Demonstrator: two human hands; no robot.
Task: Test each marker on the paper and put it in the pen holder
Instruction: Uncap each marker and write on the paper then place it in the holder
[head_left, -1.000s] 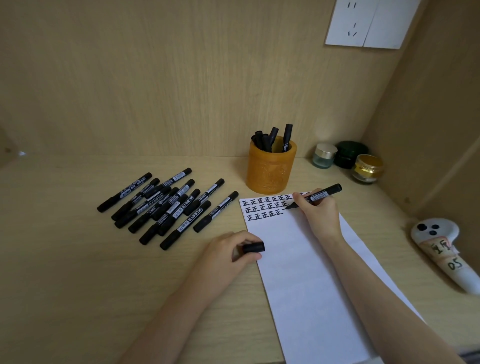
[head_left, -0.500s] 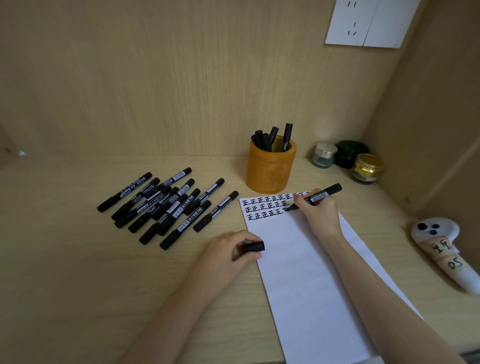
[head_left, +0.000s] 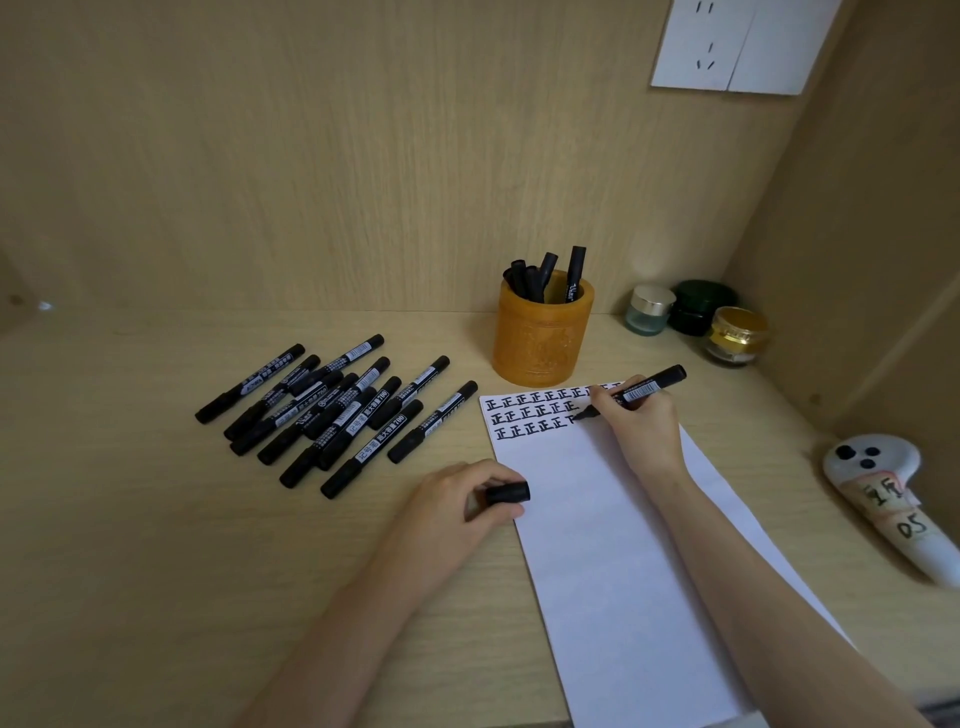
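Black marker (head_left: 631, 396) pinched in my right hand (head_left: 641, 423), tip on paper (head_left: 613, 545) by 2nd row of marks; left hand (head_left: 457, 506) grips cap (head_left: 508, 492) on counter (head_left: 130, 545); pen holder (head_left: 543, 340) just behind paper.

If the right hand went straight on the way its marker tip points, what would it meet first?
The black marker in the right hand would probably first cross the black written characters on the white paper sheet.
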